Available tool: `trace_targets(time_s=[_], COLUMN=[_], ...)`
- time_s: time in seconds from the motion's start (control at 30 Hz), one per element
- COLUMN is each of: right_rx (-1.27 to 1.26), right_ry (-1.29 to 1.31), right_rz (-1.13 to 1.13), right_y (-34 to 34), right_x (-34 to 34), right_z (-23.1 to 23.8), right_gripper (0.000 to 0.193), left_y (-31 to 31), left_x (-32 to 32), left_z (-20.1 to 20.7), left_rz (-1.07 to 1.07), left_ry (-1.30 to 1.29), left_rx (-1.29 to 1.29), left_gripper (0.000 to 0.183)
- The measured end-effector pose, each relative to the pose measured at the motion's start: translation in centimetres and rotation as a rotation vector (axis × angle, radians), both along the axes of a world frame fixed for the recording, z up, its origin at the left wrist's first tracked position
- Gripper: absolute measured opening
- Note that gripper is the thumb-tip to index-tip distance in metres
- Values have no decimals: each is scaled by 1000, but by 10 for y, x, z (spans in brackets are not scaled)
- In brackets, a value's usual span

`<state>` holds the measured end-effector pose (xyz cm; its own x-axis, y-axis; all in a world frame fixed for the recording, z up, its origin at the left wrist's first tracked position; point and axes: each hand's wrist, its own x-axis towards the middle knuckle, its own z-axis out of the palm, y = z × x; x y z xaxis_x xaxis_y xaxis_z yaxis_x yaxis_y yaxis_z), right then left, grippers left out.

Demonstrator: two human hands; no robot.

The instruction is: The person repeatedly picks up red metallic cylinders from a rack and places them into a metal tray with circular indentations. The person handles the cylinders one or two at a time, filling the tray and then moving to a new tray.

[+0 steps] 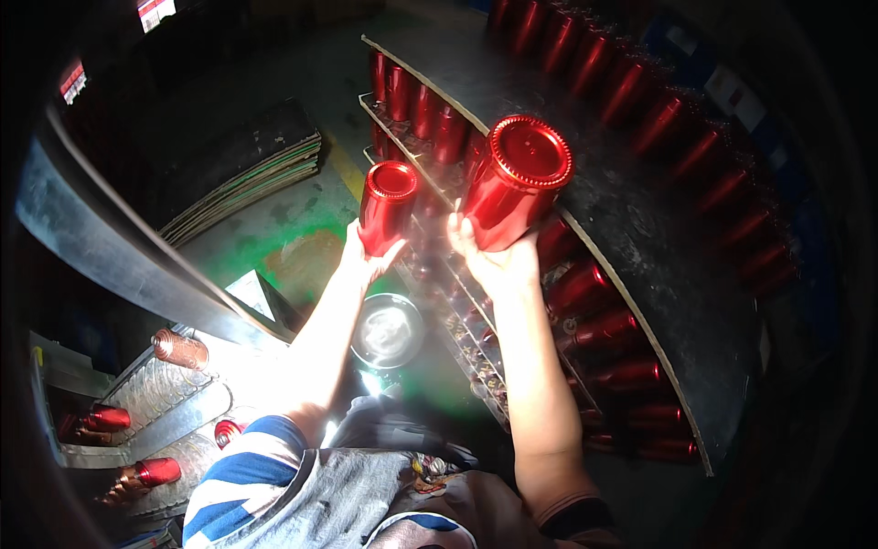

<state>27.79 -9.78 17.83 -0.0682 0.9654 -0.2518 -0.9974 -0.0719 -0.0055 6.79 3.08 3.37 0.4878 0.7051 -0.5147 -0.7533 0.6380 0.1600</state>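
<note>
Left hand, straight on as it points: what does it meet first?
With its glossy red metallic cylinder leading, the left hand would probably meet shelved red metallic cylinders; depth is unclear.

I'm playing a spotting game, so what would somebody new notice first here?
Probably the big shiny red can in the right hand, just right of the middle, with a second can in the left hand beside it. Then maybe the many red cans under the dark board at right, and the white glare at lower left.
</note>
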Motion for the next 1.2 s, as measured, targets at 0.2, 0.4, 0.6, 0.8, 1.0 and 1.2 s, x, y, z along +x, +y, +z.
trace_targets(time_s=[0.2,0.4,0.6,0.8,1.0,1.2], right_rx=[5,52,-9,89,187,306], right_ry=[232,162,74,166,258,89], right_rz=[182,101,73,146,220,262], right_y=[42,60,56,29,-89,-212], right_x=[-40,-60,-59,-41,-27,-14], right_z=[-54,-63,-65,-71,-58,-72], right_gripper=[62,53,50,59,53,63], left_y=[10,22,17,-4,-102,-242], left_x=[-20,-32,-32,-19,-26,-102], left_z=[-53,-60,-67,-53,-13,1], left_rz=[-60,-49,-42,-31,81,105], left_ry=[-263,-358,-377,-326,139,334], left_rx=[-257,-233,-201,-217,-51,331], left_gripper=[74,70,72,72,64,50])
